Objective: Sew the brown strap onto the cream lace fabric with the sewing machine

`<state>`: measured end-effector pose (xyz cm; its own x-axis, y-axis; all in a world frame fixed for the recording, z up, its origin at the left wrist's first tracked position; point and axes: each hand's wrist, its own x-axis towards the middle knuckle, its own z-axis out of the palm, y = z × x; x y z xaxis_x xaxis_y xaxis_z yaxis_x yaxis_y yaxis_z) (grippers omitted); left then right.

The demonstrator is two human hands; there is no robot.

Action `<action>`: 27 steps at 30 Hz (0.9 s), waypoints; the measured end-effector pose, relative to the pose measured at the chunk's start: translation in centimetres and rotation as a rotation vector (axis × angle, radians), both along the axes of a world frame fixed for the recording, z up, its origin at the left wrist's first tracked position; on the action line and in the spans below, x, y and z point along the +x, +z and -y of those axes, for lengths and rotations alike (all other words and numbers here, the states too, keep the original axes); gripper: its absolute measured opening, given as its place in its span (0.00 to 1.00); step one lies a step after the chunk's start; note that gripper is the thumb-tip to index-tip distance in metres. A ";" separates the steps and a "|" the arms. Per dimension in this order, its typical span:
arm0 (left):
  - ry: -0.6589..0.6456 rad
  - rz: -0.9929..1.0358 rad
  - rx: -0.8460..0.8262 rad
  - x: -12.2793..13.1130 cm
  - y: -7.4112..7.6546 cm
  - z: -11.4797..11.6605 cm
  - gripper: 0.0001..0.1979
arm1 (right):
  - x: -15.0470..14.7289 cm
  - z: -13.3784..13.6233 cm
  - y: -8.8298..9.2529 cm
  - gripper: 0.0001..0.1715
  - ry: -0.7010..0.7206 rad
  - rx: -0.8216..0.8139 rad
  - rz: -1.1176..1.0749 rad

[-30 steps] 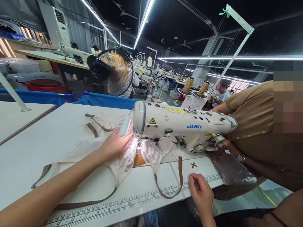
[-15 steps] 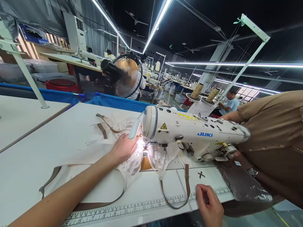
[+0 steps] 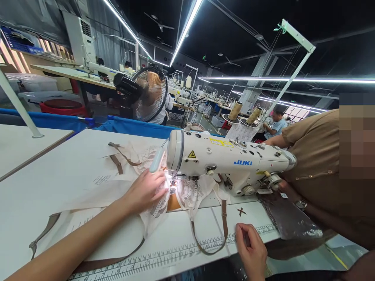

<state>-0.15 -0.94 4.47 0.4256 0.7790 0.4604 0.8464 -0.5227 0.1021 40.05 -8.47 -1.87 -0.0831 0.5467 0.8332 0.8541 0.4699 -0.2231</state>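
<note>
My left hand [image 3: 146, 191] rests on a pale lace bra [image 3: 159, 207] beside the needle area of a white sewing machine [image 3: 211, 156]. Its fingers are stretched out over the lace, under the lamp's bright light. Brown straps [image 3: 224, 222] run from the bra across the table. An orange-brown piece [image 3: 174, 203] shows near the needle. At the table's front edge, my right hand [image 3: 252, 248] is loosely curled, and I see nothing in it. A small brown bow [image 3: 241, 212] lies just beyond that hand.
A person in a brown shirt [image 3: 313, 144] stands at the right, one hand by the machine's handwheel end. A dark plastic-wrapped bundle [image 3: 293, 218] lies at the table's right. Printed ruler tape [image 3: 164, 255] follows the front edge. Beyond the blue cloth [image 3: 125, 125] stands a fan [image 3: 149, 93].
The whole view has shifted slightly, so everything sits further left. My left hand has slid a little towards me on the lace, with its fingers more spread. The right hand stays curled.
</note>
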 end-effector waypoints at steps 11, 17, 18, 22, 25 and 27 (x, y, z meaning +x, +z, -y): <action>-0.135 -0.134 0.072 1.3 -1.6 0.8 0.15 | -0.3 0.3 0.1 0.11 -0.010 -0.058 -0.035; -0.147 -0.178 0.050 0.8 -1.8 0.8 0.19 | -0.3 0.1 -0.1 0.10 -0.001 -0.050 -0.044; -0.143 -0.171 0.042 0.8 -1.8 0.8 0.19 | -0.2 0.0 -0.2 0.10 -0.001 -0.051 -0.048; -0.123 -0.144 -0.005 0.7 -1.8 0.9 0.17 | -0.3 0.7 0.4 0.11 -0.008 -0.035 -0.054; -0.107 -0.084 -0.054 0.6 -2.0 0.9 0.14 | -2.6 2.0 2.7 0.07 0.050 -0.004 -0.069; -0.109 -0.073 -0.072 0.5 -2.0 0.9 0.14 | -5.8 2.4 4.9 0.12 0.186 -0.080 -0.030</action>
<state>0.39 -1.81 2.47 0.5400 0.7562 0.3695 0.7915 -0.6056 0.0826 34.23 -10.84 3.06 -0.1650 0.5889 0.7912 0.7464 0.5989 -0.2901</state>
